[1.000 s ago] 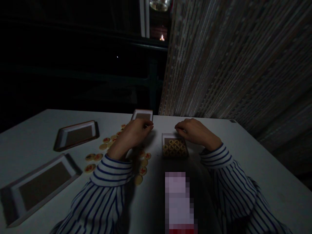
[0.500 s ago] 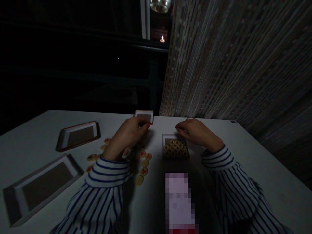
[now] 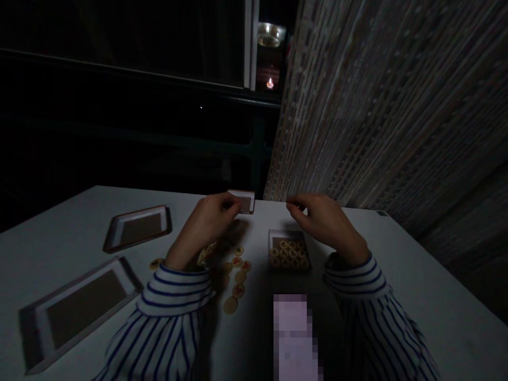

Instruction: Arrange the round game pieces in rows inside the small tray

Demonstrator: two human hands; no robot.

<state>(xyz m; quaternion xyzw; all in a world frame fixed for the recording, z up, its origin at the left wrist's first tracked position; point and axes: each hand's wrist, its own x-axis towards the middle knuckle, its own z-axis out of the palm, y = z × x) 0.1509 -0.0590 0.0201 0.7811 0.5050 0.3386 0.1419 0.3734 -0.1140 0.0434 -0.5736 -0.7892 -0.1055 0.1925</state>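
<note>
My left hand (image 3: 206, 225) is closed on the near edge of a small box lid (image 3: 243, 201), held tilted above the white table (image 3: 397, 286). My right hand (image 3: 323, 219) hovers with curled, pinched fingers just above and behind a small open box (image 3: 289, 251) filled with round yellow game pieces. What the right fingers pinch, if anything, is too dark to make out. Several loose round pieces (image 3: 236, 275) with red marks lie on the table under and beside my left wrist. Both arms wear striped sleeves.
Two flat trays lie at the left: one near (image 3: 75, 309), one farther (image 3: 138, 228). A blurred pale object (image 3: 296, 336) rests at the near edge. A woven blind wall (image 3: 389, 106) rises behind the table's right; the left background is dark.
My left hand has lifted the small lid and brought it a little nearer. My right hand has risen off the box of pieces. The view has shifted slightly downward.
</note>
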